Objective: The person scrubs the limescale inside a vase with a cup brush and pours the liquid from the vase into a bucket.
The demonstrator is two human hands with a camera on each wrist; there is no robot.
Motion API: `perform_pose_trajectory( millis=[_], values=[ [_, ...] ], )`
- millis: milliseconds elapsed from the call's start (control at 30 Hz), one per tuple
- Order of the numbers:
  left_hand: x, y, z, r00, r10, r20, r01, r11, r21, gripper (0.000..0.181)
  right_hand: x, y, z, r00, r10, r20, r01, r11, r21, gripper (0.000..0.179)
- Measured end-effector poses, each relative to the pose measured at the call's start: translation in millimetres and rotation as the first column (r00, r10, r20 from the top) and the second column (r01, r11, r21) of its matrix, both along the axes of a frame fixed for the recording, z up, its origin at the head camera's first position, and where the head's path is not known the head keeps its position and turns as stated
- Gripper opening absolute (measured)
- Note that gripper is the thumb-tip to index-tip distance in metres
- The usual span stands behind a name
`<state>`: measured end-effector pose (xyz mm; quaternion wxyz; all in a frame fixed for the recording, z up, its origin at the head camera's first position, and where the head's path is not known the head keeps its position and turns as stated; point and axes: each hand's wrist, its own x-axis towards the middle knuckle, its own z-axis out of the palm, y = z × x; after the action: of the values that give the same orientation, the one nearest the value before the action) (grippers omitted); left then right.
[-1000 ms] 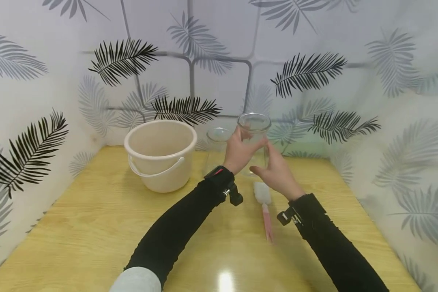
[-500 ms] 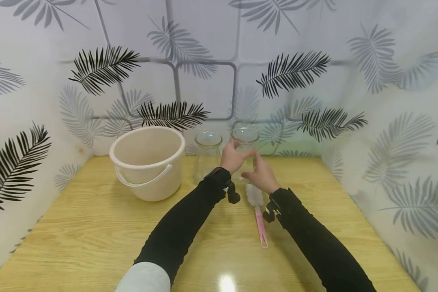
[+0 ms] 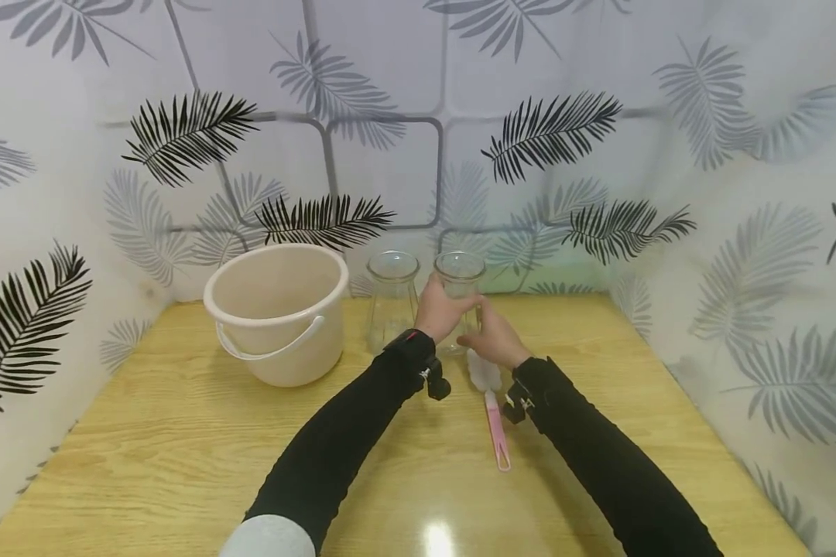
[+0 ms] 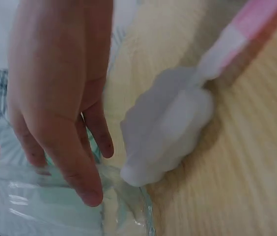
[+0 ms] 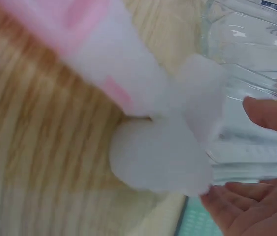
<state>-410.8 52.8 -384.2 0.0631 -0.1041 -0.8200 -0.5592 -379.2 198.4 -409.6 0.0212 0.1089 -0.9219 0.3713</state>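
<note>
A clear glass jar (image 3: 458, 267) stands upright on the table. My left hand (image 3: 443, 311) holds it from the left and front, partly hiding its body. My right hand (image 3: 496, 338) is at the jar's right side, fingers fairly straight and spread; in the left wrist view its fingertips (image 4: 92, 194) reach the glass. The two hands meet in front of the jar. A second, similar glass jar (image 3: 392, 298) stands just to its left. Below my right hand lies a cleaning brush (image 3: 497, 433) with a white sponge head (image 5: 163, 152) and a pink handle, close to the jar's base.
A cream bucket (image 3: 286, 340) with its handle hanging down stands left of the jars. The wooden table (image 3: 181, 464) runs up to a leaf-patterned sheet (image 3: 390, 178) behind and at both sides.
The held jar has come down onto the table beside the other jar, both hands moving with it. The head view has shifted slightly. Bucket and brush keep their places.
</note>
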Motion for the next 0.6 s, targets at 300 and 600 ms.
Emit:
perform_pose_trajectory(
  millis=[300,600],
  values=[
    [68.5,-54.1,23.5,0.977,-0.002,-0.213,-0.023,0.993,-0.113,0.053,27.2,6.4,39.6,0.912,-0.120,-0.391,0.170,0.981,0.096,0.031],
    [67.0,-98.1,16.1,0.966,0.192,-0.175,-0.187,0.981,0.047,0.074,38.9,-56.7,90.6,0.736,0.162,-0.657,-0.058,0.983,0.177,0.026]
  ],
)
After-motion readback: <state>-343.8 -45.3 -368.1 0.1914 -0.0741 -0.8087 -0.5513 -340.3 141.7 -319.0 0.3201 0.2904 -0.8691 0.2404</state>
